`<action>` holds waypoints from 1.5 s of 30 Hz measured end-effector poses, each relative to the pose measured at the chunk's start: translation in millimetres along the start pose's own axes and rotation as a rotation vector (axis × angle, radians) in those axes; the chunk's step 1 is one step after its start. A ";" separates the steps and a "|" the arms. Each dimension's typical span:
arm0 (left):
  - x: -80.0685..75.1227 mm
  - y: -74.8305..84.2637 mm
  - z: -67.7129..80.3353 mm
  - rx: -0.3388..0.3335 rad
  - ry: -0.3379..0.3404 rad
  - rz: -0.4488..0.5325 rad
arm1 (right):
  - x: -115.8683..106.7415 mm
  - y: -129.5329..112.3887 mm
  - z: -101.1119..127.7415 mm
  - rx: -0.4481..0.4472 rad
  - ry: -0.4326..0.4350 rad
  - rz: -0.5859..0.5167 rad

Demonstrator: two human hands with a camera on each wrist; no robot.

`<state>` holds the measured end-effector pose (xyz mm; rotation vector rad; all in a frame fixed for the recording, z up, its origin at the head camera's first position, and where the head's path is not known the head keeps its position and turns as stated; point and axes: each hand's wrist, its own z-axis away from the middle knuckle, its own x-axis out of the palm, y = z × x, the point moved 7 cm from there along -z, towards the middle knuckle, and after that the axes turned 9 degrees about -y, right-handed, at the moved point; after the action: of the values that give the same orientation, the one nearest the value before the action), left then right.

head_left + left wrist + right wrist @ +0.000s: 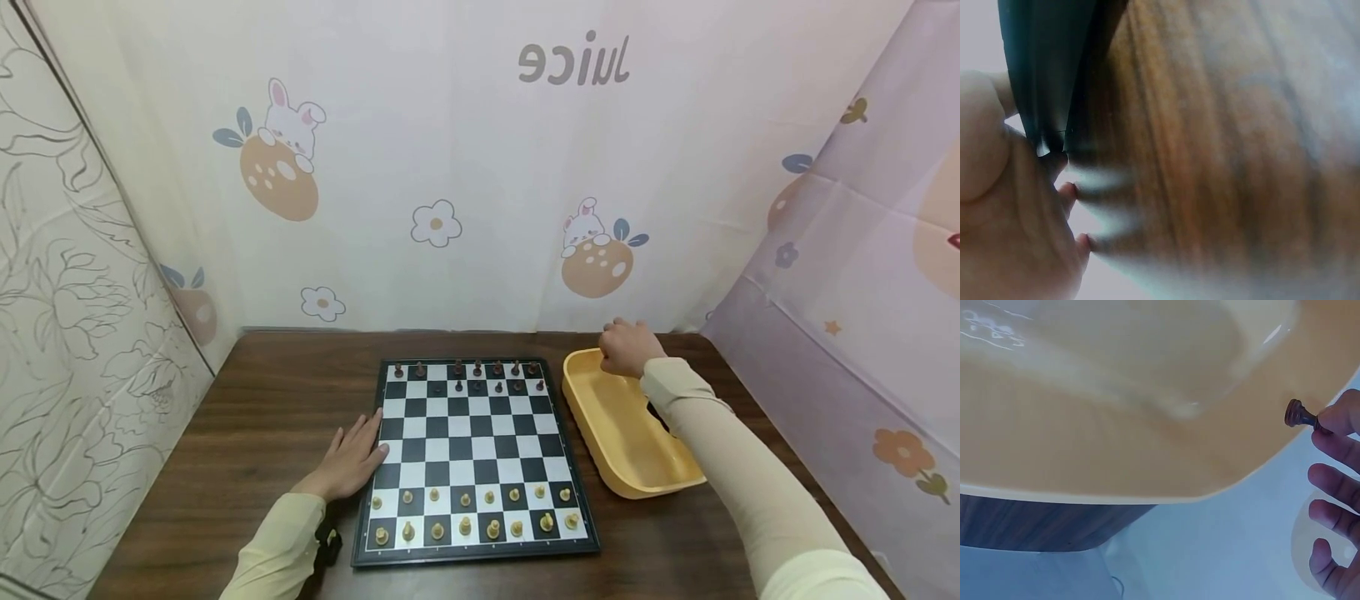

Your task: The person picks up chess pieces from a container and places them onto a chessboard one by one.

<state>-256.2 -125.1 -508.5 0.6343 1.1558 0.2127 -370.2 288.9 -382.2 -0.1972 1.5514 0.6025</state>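
Observation:
A dark brown chess piece (1300, 415) is pinched between the thumb and index finger of my right hand (1338, 481), its wide base pointing away from the fingers. In the head view my right hand (630, 347) is over the far end of a yellow tray (581, 410); the piece is hidden there. My left hand (348, 458) rests at the left edge of a black-and-white chessboard (472, 425), fingers extended. The left wrist view has the palm (1016, 237) beside the board's dark edge (1047, 62). Light pieces (465, 525) stand in two near rows, dark pieces (477, 368) at the far end.
The board and tray stand side by side on a brown wooden table (277, 400). A printed curtain (480, 167) hangs behind the table's back edge, with more fabric at both sides. The right forearm (742, 467) passes over the tray's right side.

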 end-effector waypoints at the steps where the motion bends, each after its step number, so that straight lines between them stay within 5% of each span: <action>1: 0.3 -0.1 0.1 0.000 -0.001 0.001 | -0.8 0.1 -0.7 0.001 -0.001 0.000; 27: -0.5 -1.0 -1.9 0.000 -0.001 -0.005 | -40.0 -27.8 -32.1 -0.022 -0.020 -0.080; 45: -2.6 2.4 1.4 0.021 -0.006 0.009 | -65.1 -70.7 -51.9 -0.195 -0.030 -0.120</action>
<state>-255.7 -124.8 -504.7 0.6588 1.1511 0.2067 -376.0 188.7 -338.9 -0.4238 1.4404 0.6587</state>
